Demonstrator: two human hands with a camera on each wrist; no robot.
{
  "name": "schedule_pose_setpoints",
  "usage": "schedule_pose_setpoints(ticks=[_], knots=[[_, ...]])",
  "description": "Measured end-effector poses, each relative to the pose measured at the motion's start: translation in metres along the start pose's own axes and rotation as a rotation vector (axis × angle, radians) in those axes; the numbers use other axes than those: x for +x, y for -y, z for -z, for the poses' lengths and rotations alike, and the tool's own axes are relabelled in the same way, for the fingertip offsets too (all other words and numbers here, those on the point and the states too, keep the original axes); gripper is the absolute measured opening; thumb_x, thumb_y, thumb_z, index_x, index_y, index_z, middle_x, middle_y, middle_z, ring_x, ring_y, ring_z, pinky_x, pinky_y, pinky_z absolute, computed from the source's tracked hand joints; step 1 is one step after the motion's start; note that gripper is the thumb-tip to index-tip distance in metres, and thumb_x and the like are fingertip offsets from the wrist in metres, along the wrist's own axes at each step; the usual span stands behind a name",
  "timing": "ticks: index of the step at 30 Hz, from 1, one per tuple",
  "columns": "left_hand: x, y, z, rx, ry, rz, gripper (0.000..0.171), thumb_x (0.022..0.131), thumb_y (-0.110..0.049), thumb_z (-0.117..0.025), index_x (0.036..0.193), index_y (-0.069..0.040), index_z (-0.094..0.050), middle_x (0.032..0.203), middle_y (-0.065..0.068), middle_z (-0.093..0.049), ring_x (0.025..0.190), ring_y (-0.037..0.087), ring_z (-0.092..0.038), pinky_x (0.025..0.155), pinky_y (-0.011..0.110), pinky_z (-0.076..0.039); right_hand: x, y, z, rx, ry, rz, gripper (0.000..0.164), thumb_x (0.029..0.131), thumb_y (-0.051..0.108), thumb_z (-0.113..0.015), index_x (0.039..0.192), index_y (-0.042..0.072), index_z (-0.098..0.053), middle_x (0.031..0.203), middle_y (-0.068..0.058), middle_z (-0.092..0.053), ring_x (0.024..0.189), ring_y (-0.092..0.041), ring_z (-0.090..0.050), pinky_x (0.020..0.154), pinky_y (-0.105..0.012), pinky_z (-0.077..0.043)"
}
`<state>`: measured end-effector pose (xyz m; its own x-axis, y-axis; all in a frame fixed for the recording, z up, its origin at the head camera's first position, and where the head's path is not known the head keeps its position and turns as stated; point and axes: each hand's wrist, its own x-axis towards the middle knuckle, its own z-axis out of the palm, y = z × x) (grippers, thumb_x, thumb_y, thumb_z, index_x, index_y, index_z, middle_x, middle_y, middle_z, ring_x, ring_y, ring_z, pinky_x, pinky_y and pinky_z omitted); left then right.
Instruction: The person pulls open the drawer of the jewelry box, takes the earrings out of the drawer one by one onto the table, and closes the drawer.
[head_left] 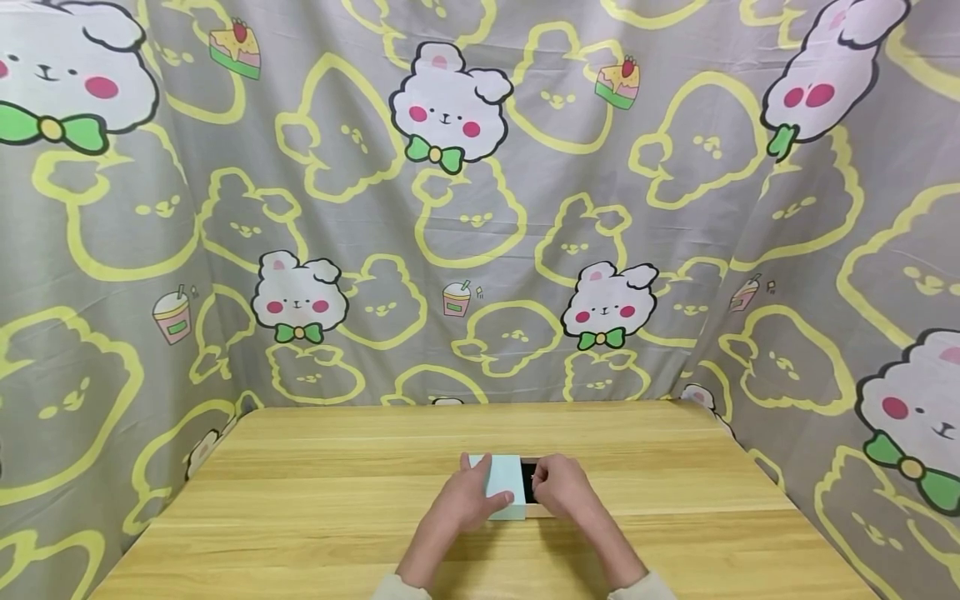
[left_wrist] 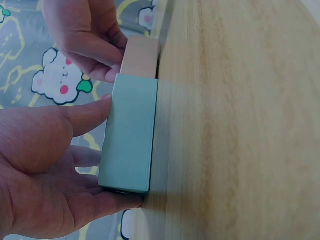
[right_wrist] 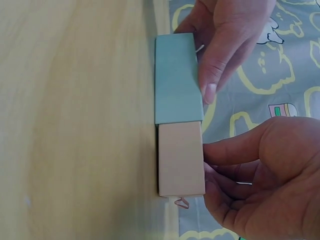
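A small drawer box lies on the table, with a light blue sleeve (head_left: 504, 476) and a pink drawer (right_wrist: 181, 159) partly out on the right. Black lining (head_left: 529, 493) shows in the drawer's gap. My left hand (head_left: 471, 498) holds the sleeve, thumb over its top near the front edge and fingers at its left end. Over the drawer, my right hand (head_left: 561, 486) has its fingers curled, the tips pinching by the black lining at a tiny shiny thing (head_left: 533, 477). The fingers hide most of it, so its kind is unclear. A small ribbon loop (right_wrist: 182, 203) sticks out at the drawer's end.
The box stands on a light wooden table (head_left: 337, 467). Grey cloth (head_left: 465, 208) with cartoon rabbits hangs behind the table and along both sides.
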<state>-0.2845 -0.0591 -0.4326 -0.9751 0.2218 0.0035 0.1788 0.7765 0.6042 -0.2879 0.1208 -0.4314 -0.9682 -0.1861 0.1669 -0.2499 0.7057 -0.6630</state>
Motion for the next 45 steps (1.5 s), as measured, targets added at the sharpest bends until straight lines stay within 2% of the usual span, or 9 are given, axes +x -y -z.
schedule_pose_setpoints(ticks=[10,20,33,45], knots=[[-0.001,0.001,-0.001,0.006,-0.011,-0.009,0.078,0.087,-0.04,-0.068,0.145,0.0,-0.036,0.147,0.037,-0.022,0.118,0.048,-0.049,0.093,0.056,-0.043,0.001,0.002,0.009,0.034,0.007,-0.029,0.016,0.07,-0.009,-0.06,0.067,0.007,-0.058,0.073,-0.002,-0.06,0.055,-0.014,-0.047,0.048,-0.026,-0.04],[-0.001,0.001,-0.001,0.0,-0.026,-0.026,0.078,0.086,-0.04,-0.068,0.145,0.001,-0.036,0.146,0.038,-0.022,0.12,0.05,-0.046,0.096,0.058,-0.04,0.004,-0.001,0.025,0.005,-0.061,-0.037,0.015,0.068,-0.006,-0.064,0.067,0.009,-0.06,0.062,0.001,-0.057,0.056,-0.014,-0.049,0.051,-0.027,-0.04],[-0.003,0.002,-0.002,-0.008,-0.034,-0.028,0.078,0.086,-0.04,-0.068,0.145,0.0,-0.036,0.146,0.039,-0.021,0.121,0.054,-0.043,0.096,0.06,-0.039,0.008,-0.019,0.046,-0.003,-0.126,-0.107,0.014,0.067,-0.003,-0.066,0.068,0.01,-0.062,0.066,0.002,-0.059,0.059,-0.015,-0.051,0.053,-0.028,-0.04],[-0.002,0.002,-0.003,-0.011,-0.035,-0.03,0.078,0.086,-0.04,-0.068,0.145,0.0,-0.036,0.146,0.038,-0.021,0.12,0.054,-0.045,0.095,0.061,-0.039,0.008,-0.041,0.048,-0.041,-0.141,-0.142,0.013,0.067,-0.003,-0.063,0.068,0.009,-0.061,0.067,-0.002,-0.059,0.06,-0.018,-0.049,0.052,-0.028,-0.037]])
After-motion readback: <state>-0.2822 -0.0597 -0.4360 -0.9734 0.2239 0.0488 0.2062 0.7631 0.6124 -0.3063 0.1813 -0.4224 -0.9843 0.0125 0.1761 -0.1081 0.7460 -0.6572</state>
